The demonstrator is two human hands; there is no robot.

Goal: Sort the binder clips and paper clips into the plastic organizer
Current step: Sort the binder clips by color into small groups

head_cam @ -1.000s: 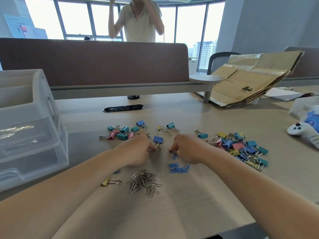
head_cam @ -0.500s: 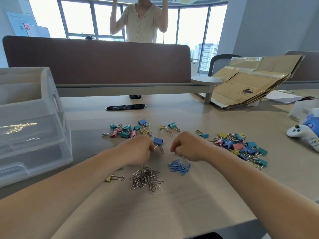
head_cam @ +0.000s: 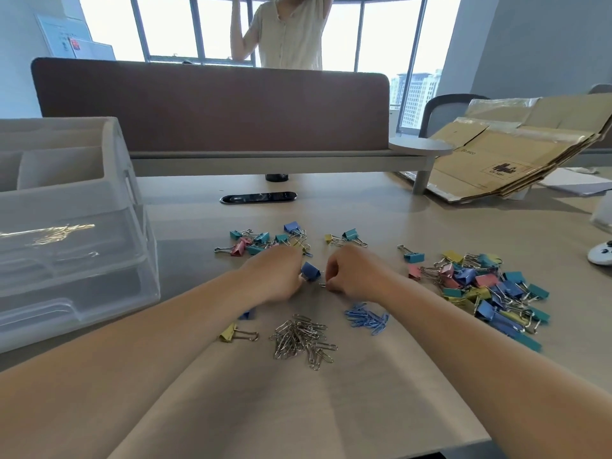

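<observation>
Centrally, a glossy, wedge-shaped blue binder clip point(head_cam: 310, 270) lies between the hands, pinched by the left hand point(head_cam: 275, 276), while the right hand point(head_cam: 359, 273) curls tight, its contents impossible to tell.

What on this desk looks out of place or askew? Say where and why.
One yellow binder clip lies alone beside the silver paper clips, well apart from the big binder-clip heap on the right. Flattened cardboard at the far right leans tilted, not flat. Nothing looks spilled or damaged.

An office: desk divider point(head_cam: 212, 104), window wall point(head_cam: 381, 31), swivel chair point(head_cam: 443, 111)
</observation>
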